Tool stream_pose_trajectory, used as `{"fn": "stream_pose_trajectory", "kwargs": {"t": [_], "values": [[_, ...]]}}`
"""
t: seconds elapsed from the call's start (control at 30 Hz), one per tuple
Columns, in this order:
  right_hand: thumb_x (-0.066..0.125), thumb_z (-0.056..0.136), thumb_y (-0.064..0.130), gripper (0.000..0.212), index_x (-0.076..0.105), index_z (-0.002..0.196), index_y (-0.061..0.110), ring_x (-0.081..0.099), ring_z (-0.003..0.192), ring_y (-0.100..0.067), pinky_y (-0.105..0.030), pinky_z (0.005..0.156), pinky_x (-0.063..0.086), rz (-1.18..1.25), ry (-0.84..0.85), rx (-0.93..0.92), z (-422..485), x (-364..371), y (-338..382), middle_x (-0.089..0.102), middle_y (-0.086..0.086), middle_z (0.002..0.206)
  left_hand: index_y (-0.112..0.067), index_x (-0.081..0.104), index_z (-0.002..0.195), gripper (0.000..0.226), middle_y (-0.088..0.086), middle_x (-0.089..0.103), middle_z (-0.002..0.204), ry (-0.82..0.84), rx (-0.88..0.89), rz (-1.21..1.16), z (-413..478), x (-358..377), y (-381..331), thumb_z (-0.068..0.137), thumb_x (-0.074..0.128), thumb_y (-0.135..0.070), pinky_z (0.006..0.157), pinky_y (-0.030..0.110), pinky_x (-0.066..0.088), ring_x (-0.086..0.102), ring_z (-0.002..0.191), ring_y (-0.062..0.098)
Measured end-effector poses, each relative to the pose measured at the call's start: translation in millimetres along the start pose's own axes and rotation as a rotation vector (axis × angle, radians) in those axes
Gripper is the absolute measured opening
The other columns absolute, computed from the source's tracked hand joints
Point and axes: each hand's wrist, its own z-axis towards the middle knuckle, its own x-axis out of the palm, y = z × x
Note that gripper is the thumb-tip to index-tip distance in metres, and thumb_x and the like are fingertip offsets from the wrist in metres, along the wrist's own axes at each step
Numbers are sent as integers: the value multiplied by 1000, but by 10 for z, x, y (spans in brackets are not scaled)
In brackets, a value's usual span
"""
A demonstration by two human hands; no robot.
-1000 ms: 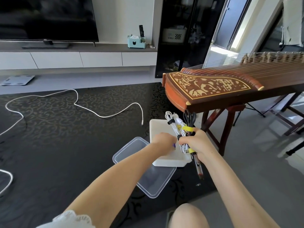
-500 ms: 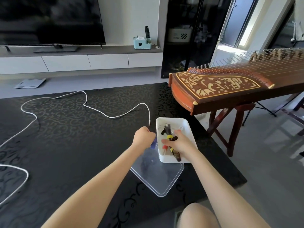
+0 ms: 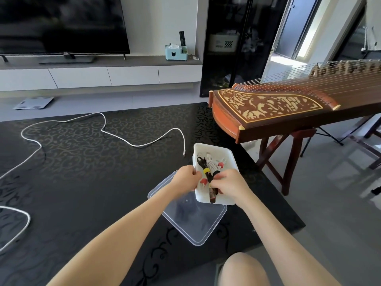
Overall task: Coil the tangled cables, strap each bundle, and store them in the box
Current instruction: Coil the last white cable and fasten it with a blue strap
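A white box stands on the dark rug, partly on its clear lid. Inside lie a black cable bundle with yellow straps and a white cable bundle beside it. My right hand pinches the near end of the black bundle, which rests in the box. At the box's left rim my left hand has its fingers curled over the wall. A long loose white cable snakes over the rug to the left.
A wooden zither on a stand overhangs the rug just right of the box. A TV cabinet and a floor scale lie beyond the rug. My knee is at the bottom edge.
The strapped bundles came down from the air into the box. My right hand stays on the black bundle, and my left hand has shifted to the box's left rim.
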Motion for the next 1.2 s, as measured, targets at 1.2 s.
{"fn": "stream_pose_trajectory", "kwargs": {"t": [1.2], "values": [[56,91,20,22,69,109,18,57,100,-21,-30,78,45,-597,-73,-561,-347,811,286,66,0,105,-8,56,59,46,7,63,62,98,-157,23,-1070,-648,813,98,41,-28,45,18,39,57,55,18]]}}
